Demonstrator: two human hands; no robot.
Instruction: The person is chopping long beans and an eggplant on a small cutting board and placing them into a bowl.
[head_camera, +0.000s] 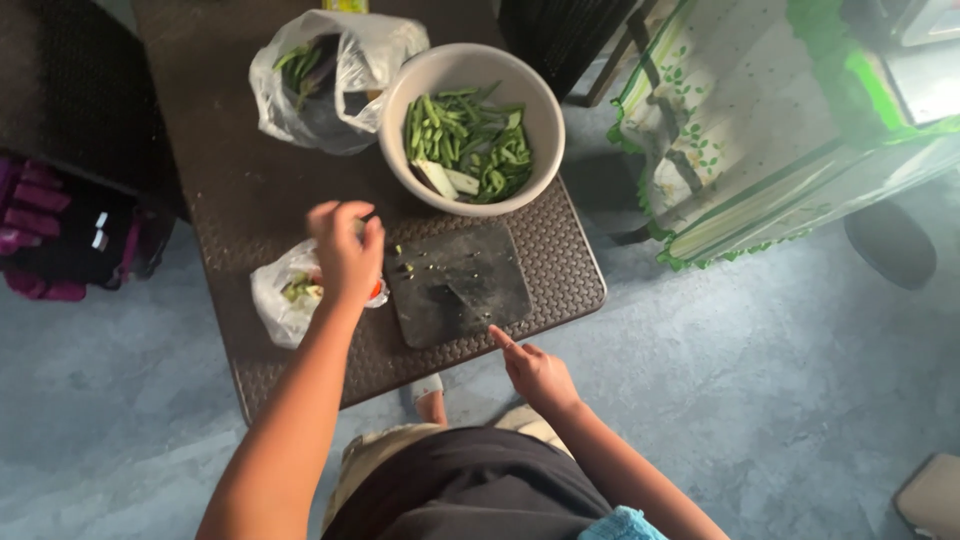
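Note:
My left hand (345, 252) hovers with bunched fingers above a small clear plastic bag (275, 305) of green scraps; what it pinches is hidden. My right hand (535, 372) rests at the near edge of a dark cutting board (480, 255), its index finger stretched along what looks like a dark knife blade (465, 302) lying on the board. Tiny green bits dot the board. Behind it stands a beige bowl (546, 120) filled with cut green beans (470, 140) and two pale slices.
Everything sits on a low brown woven-pattern table (240, 190). A larger plastic bag (325, 85) with whole beans lies at the back beside the bowl. Furniture under a green-trimmed cloth (740, 130) stands to the right, purple items (40, 230) to the left, and my foot (430, 400) is under the table edge.

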